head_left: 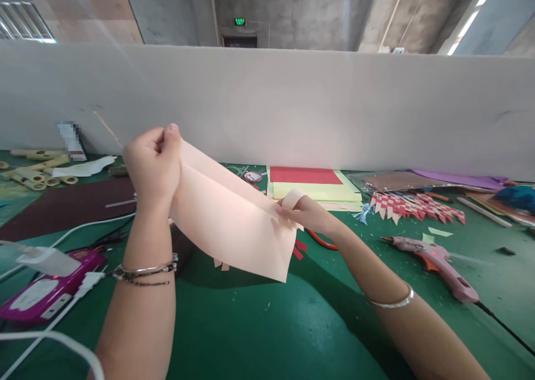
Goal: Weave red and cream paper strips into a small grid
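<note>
A sheet of pale pink paper point(238, 224) is held up above the green table, tilted down to the right. My left hand point(152, 162) is closed in a fist on its upper left end, the thumb on top. At the right end, my right hand point(307, 213) pinches the paper's upper edge between thumb and fingers. A narrow strip of the same colour point(293, 199) curls up by the right fingers. Behind the right wrist shows a curved red-orange handle point(321, 239), mostly hidden. Red paper scraps point(300, 250) lie below the right hand.
A pink glue gun point(437, 263) lies at right, its cord trailing to the edge. Behind are stacked coloured sheets point(309, 188) and a red-and-white woven paper piece point(418, 207). At left are a purple power strip point(62, 282), white cables and bamboo pieces point(35, 174). A white partition point(267, 107) stands behind.
</note>
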Motion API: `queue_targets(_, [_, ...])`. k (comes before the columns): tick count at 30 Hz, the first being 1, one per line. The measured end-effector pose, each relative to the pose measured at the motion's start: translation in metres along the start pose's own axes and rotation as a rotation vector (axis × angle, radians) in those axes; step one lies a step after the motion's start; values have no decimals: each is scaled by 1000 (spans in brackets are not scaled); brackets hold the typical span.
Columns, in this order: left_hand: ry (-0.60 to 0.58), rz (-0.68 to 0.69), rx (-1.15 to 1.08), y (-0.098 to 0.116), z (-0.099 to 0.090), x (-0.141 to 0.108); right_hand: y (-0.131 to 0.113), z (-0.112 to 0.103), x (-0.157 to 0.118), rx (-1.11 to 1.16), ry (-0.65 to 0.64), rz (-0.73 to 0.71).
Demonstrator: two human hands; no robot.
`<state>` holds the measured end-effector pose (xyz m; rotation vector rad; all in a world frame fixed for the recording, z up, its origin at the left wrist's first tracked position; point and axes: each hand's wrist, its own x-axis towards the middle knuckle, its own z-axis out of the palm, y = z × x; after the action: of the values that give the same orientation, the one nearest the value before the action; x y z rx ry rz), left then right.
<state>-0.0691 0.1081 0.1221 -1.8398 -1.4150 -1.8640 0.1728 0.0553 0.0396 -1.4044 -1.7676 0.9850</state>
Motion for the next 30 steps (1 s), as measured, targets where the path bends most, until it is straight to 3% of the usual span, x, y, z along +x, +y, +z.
queue_targets(7, [6,17,33,-12,-1,3,15,-5,6,51,-1,58])
queue_targets(16, [69,-10,52,-21,-6,6,18,-17,6,205,-22,107])
queue_targets(20, [79,-17,50,-22,-5,7,19,-18,7,230,16,54])
queue_targets(24, [73,-19,60,-21,-4,6,16,-16,6,168,-48,-32])
queue_targets(30, [77,-27,61,-25,-4,6,15,-16,6,74,0,45])
